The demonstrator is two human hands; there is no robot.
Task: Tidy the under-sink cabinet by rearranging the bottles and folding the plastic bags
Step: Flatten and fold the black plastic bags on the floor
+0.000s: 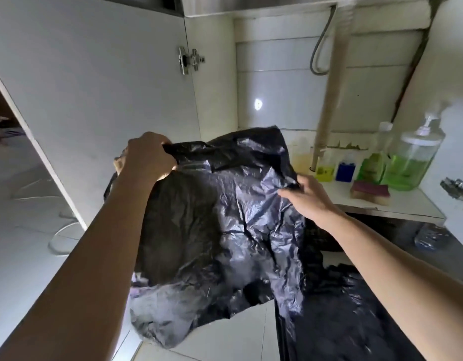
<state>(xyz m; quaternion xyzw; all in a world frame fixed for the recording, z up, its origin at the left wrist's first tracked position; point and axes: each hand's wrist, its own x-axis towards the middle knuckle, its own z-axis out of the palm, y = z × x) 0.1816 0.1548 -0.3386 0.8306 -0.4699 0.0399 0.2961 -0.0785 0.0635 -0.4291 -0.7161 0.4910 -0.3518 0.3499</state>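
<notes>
A large crumpled black plastic bag (225, 225) hangs spread in front of the open cabinet. My left hand (147, 157) grips its upper left corner in a closed fist. My right hand (305, 196) pinches its upper right edge between thumb and fingers. On the cabinet floor at the right stand a row of bottles: a pale yellow one (300, 158), a small yellow one (325, 169), a small blue one (345, 171), a green one (373, 162) and a clear pump dispenser (410, 162) with green liquid.
A sponge (371, 191) lies in front of the bottles. A beige drain pipe (329, 100) and a grey hose (320, 48) run down the back. The white cabinet door (95, 100) stands open at the left. More black plastic (342, 321) lies on the floor tiles.
</notes>
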